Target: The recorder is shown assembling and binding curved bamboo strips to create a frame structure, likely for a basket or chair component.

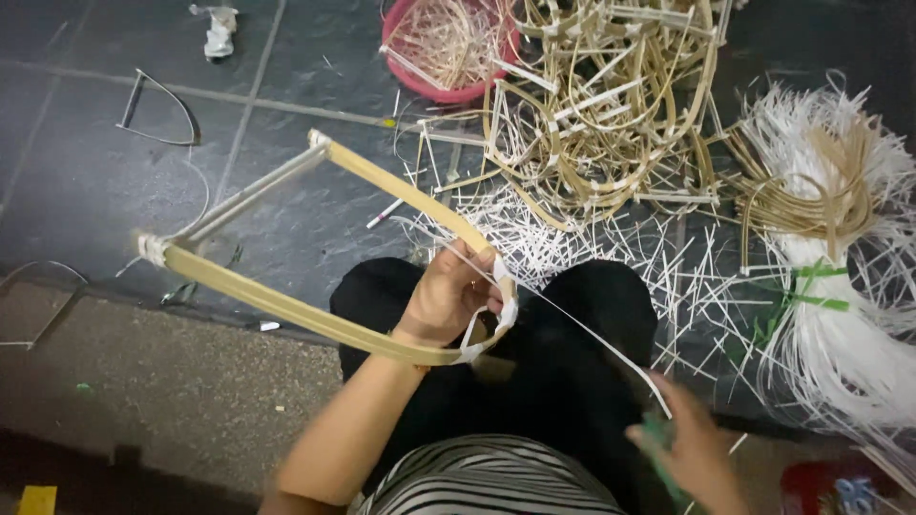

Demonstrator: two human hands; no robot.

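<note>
Step in hand: binding, by the look of it. The person is wrapping a white strip [582, 329] around the curved end of a bent bamboo frame [286, 305], where a few white turns are already sitting at the bend.
Left hand [447, 298]: closing around the frame at its curve, fingers clamped on the bamboo right beside the wrapped turns, pinning them in place.
Right hand [692, 441]: sitting low and off to the right, drawing the free end of the strip taut; fingers are pinching the strip, and something green is showing in the same grip, too blurred to tell what.
Hands: well apart, joined only by the strip running diagonally between them.
Frame position: lying across the person's lap over the dark trousers [572, 381], the curve at the left hand, the two long arms reaching up and left over the dark tiled floor [95, 172] to a thin crossbar [258, 191] lashed at both ends.
Next move calls for: as I judge it, keeping tension while bringing the strip around the bend again, the left thumb holding the earlier turns from slipping.
Surroundings: a heap of finished bent frames [611, 105] lying ahead, a pink basin [444, 48] behind it, white offcuts [592, 238] scattered on the floor, and a bundle of white strips [840, 334] lying to the right.
</note>
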